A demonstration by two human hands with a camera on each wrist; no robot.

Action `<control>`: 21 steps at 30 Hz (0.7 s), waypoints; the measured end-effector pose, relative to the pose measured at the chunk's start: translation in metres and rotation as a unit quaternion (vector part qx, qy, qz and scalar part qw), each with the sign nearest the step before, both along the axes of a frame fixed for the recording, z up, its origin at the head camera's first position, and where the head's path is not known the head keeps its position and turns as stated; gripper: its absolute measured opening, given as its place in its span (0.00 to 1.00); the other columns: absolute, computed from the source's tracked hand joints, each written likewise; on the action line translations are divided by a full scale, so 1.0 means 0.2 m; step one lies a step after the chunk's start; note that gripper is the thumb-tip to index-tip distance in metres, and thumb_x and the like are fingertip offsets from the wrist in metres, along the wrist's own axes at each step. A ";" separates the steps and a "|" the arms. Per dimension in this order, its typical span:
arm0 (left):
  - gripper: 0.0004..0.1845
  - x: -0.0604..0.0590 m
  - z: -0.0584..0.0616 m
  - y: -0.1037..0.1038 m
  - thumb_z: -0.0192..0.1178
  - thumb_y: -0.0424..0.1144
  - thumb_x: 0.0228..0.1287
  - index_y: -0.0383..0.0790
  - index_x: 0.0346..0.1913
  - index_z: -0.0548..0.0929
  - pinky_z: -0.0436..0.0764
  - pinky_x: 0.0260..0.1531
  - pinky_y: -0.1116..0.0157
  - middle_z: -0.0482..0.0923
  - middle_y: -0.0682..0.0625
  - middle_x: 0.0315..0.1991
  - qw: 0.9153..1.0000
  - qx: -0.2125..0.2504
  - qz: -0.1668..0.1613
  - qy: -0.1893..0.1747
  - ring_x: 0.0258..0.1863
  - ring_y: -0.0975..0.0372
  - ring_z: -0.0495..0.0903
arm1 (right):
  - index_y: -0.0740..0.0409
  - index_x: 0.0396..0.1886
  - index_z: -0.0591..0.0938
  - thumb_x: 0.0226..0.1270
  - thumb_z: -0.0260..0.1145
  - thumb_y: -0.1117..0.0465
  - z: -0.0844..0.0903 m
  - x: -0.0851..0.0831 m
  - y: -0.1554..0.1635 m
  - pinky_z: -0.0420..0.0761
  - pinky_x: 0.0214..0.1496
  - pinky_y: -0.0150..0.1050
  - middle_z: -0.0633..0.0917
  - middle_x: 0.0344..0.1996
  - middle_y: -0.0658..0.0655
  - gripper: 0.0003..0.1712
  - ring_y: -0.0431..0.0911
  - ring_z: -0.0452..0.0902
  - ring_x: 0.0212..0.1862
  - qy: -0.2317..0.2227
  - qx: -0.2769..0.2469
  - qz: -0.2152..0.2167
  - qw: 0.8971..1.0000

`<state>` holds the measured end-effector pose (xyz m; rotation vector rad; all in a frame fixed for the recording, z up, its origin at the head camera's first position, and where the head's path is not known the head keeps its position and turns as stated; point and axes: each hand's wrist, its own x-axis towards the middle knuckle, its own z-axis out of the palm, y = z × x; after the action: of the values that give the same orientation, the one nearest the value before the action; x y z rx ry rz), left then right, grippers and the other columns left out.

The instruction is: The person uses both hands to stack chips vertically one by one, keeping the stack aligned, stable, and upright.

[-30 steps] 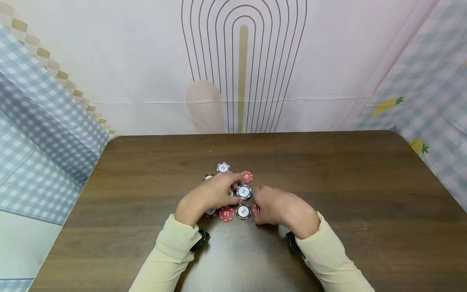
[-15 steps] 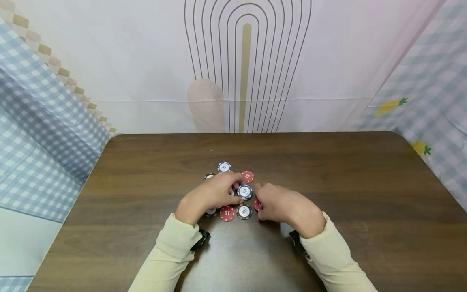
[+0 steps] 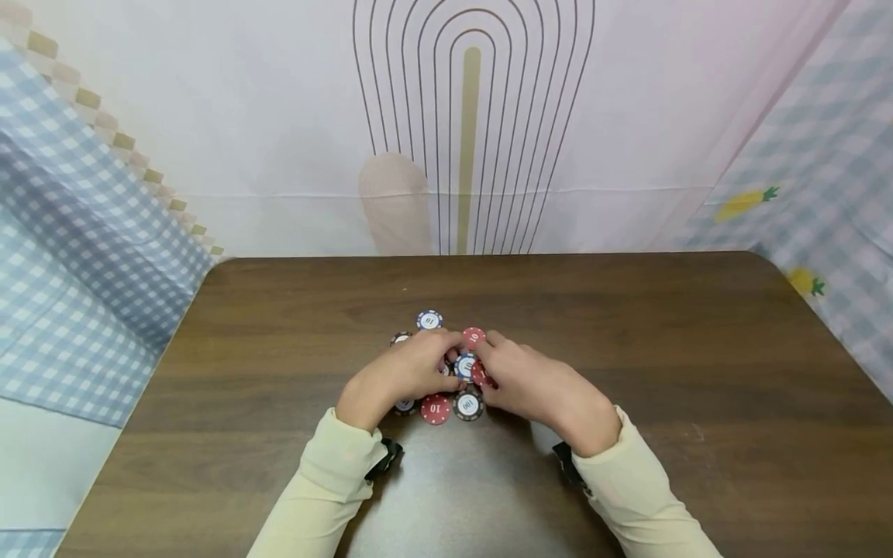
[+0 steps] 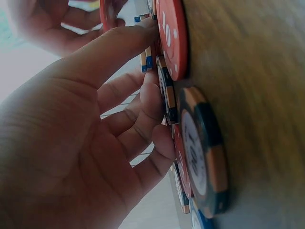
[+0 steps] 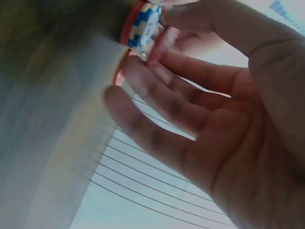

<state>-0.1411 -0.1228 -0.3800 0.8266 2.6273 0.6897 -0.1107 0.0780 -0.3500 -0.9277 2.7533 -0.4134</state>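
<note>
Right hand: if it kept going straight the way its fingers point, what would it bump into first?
The right hand points up-left toward the chip cluster. Its fingertips already lie by the far red chip, so it would probably meet that first, then the left hand. Height above the chip is unclear.

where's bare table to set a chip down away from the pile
Bare wood lies right of the right hand toward the table edge, left of the left hand, and behind the blue chip. The middle, around the chips, is crowded.

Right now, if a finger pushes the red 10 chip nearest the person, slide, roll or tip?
The red chip lies flat on the table, so it likely slides. It looks thin and rigid. A black chip touches it and would probably get nudged.
</note>
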 end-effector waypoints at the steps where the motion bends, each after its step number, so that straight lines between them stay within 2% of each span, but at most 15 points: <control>1: 0.24 0.00 0.00 0.00 0.74 0.36 0.62 0.40 0.60 0.82 0.79 0.41 0.63 0.80 0.54 0.39 1.000 -0.001 -0.001 0.002 0.36 0.63 0.77 | 0.66 0.59 0.78 0.67 0.70 0.66 -0.01 0.00 0.00 0.83 0.37 0.41 0.80 0.44 0.59 0.21 0.46 0.79 0.33 0.025 -0.010 0.006 1.000; 3: 0.25 0.00 0.00 0.00 0.74 0.36 0.62 0.40 0.62 0.82 0.79 0.41 0.63 0.81 0.54 0.40 1.000 -0.003 -0.003 0.006 0.36 0.63 0.77 | 0.66 0.53 0.80 0.66 0.70 0.67 -0.03 0.01 -0.01 0.82 0.35 0.39 0.80 0.41 0.58 0.17 0.45 0.77 0.31 0.066 -0.028 0.011 0.997; 5: 0.29 0.00 0.00 0.00 0.74 0.37 0.63 0.40 0.66 0.81 0.79 0.43 0.62 0.82 0.53 0.44 1.000 -0.006 -0.004 0.006 0.37 0.62 0.77 | 0.66 0.50 0.80 0.65 0.70 0.68 -0.04 0.00 -0.01 0.81 0.33 0.38 0.80 0.39 0.57 0.15 0.44 0.77 0.30 0.088 -0.042 0.008 0.995; 9: 0.27 0.00 0.00 0.00 0.75 0.37 0.63 0.39 0.64 0.81 0.80 0.45 0.61 0.84 0.51 0.46 1.000 -0.007 0.001 0.002 0.38 0.61 0.78 | 0.66 0.50 0.79 0.65 0.71 0.68 -0.05 -0.01 -0.03 0.81 0.33 0.39 0.80 0.39 0.57 0.15 0.45 0.77 0.31 0.090 -0.060 -0.005 0.994; 13: 0.21 0.01 -0.01 0.00 0.75 0.38 0.63 0.40 0.57 0.83 0.80 0.45 0.60 0.82 0.51 0.43 1.000 -0.008 0.007 -0.001 0.38 0.61 0.78 | 0.63 0.47 0.78 0.67 0.73 0.64 -0.07 -0.01 -0.04 0.82 0.30 0.43 0.81 0.37 0.55 0.15 0.46 0.78 0.30 0.106 -0.050 -0.014 0.993; 17: 0.22 0.00 0.00 0.00 0.75 0.38 0.63 0.40 0.59 0.83 0.80 0.46 0.60 0.83 0.52 0.43 1.000 -0.007 0.006 0.002 0.39 0.61 0.78 | 0.61 0.46 0.79 0.68 0.74 0.60 -0.09 -0.01 -0.05 0.81 0.28 0.47 0.83 0.35 0.54 0.14 0.47 0.79 0.29 0.138 -0.029 -0.020 0.990; 21: 0.24 0.00 0.00 0.00 0.74 0.37 0.63 0.40 0.61 0.82 0.79 0.46 0.61 0.83 0.52 0.44 1.000 -0.007 -0.001 0.005 0.39 0.61 0.78 | 0.61 0.46 0.79 0.68 0.75 0.59 -0.11 -0.01 -0.05 0.82 0.29 0.48 0.84 0.34 0.54 0.16 0.48 0.80 0.30 0.150 -0.019 -0.025 0.988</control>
<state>-0.1415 -0.1226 -0.3803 0.8321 2.6366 0.6668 -0.1135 0.0674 -0.3710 -1.0050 3.0555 -0.3602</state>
